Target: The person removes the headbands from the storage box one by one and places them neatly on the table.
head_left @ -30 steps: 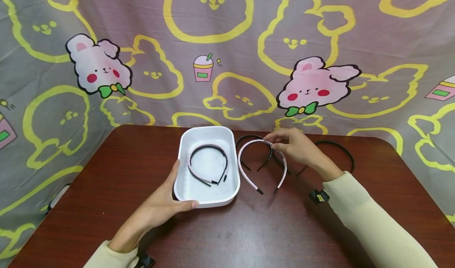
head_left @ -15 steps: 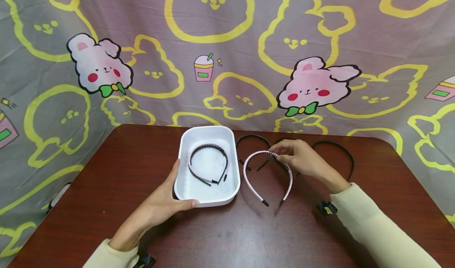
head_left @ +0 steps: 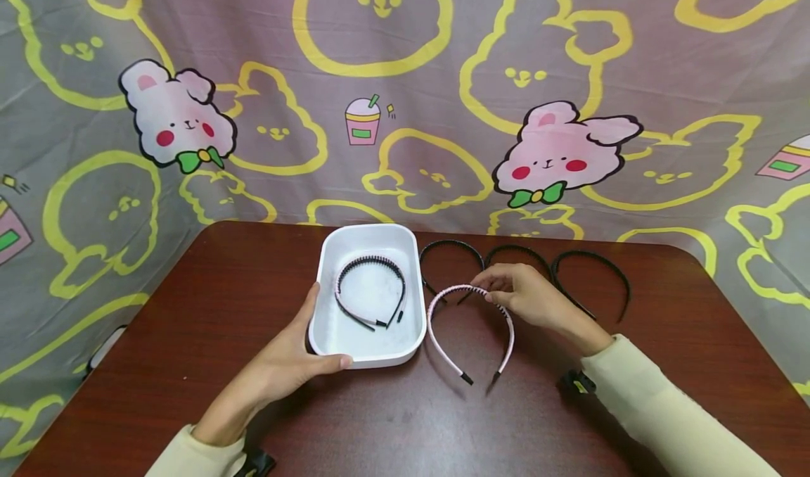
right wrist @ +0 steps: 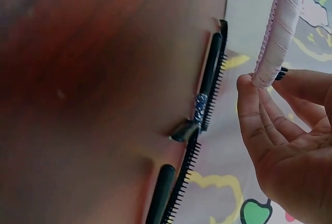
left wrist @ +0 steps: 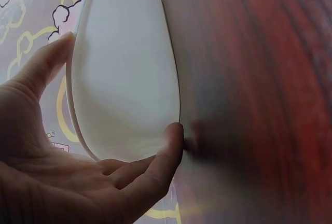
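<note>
My left hand [head_left: 272, 368] holds the near-left corner of a white plastic tub [head_left: 321, 273], fingers along its left side and thumb at the front wall. In the left wrist view the fingers curve round the tub wall [left wrist: 122, 68]. Inside the tub lie headbands, a black toothed one [head_left: 375, 259] with a pale pink one overlapping it. My right hand [head_left: 531, 297] pinches the top of a pale pink wrapped headband [head_left: 432, 326] between thumb and fingers. Its black-tipped ends point towards me, just right of the tub. The right wrist view shows the fingertips at the pink band [right wrist: 280, 37].
Three black headbands lie in a row at the back right of the brown table [head_left: 405, 428]: one beside the tub [head_left: 451, 243], a middle headband [head_left: 520, 250] partly behind my right hand, and one farthest right [head_left: 623, 280]. A patterned curtain [head_left: 418, 97] hangs behind.
My right hand has drawn the pink headband nearer to me, away from the black headbands, which now show more. The left hand and tub stay in place.
</note>
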The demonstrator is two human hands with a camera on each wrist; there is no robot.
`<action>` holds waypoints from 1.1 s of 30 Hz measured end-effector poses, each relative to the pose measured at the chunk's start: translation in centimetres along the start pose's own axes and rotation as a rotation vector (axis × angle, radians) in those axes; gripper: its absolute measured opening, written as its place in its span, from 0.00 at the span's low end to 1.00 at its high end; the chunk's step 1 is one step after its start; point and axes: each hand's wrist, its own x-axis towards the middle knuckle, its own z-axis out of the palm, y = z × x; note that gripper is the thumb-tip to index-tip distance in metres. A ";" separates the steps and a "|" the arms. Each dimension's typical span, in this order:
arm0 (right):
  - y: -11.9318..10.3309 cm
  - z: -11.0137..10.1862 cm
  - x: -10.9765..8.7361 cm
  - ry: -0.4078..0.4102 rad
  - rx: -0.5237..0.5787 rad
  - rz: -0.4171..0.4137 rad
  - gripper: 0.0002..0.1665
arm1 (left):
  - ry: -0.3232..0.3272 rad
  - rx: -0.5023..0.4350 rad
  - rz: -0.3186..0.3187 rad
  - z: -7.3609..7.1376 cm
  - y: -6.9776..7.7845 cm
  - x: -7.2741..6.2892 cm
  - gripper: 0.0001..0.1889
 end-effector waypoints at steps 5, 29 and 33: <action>0.2 0.7 0.0 -0.021 0.000 -0.002 0.14 | -0.005 0.006 -0.014 0.0 0.0 0.0 0.71; -0.4 2.5 0.0 -0.016 -0.101 -0.034 0.10 | -0.004 0.008 -0.019 -0.2 -0.1 0.1 0.71; -0.4 2.6 -0.1 -0.014 -0.106 -0.039 0.10 | -0.005 0.005 -0.015 -0.2 -0.1 0.0 0.71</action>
